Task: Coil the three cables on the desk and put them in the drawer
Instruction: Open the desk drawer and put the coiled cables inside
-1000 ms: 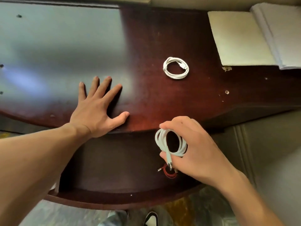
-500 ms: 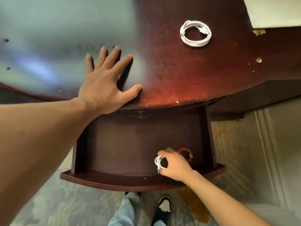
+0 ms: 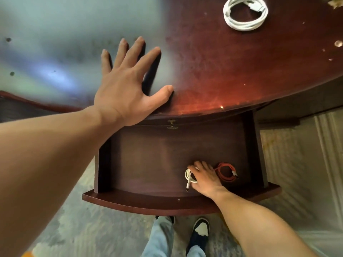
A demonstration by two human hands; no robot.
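The drawer (image 3: 167, 201) under the dark wooden desk (image 3: 222, 71) stands pulled out. My right hand (image 3: 205, 178) is down inside it near the front right, holding a small coiled white cable (image 3: 189, 176) against the drawer floor; the plug end sticks out toward the drawer front. A coiled red cable (image 3: 227, 172) lies just right of that hand in the drawer. A second coiled white cable (image 3: 245, 13) lies on the desk top at the far right. My left hand (image 3: 128, 82) rests flat on the desk near its front edge, fingers spread.
A small metal catch (image 3: 172, 124) sits under the desk edge above the drawer. My legs and shoes (image 3: 199, 230) stand on the floor below the drawer front. Small scraps (image 3: 337, 43) dot the desk at the right.
My right hand has carried the small white coil from the desk edge down into the drawer and lowered it to the floor beside the red cable. The view has tilted downward; the left hand stayed put.
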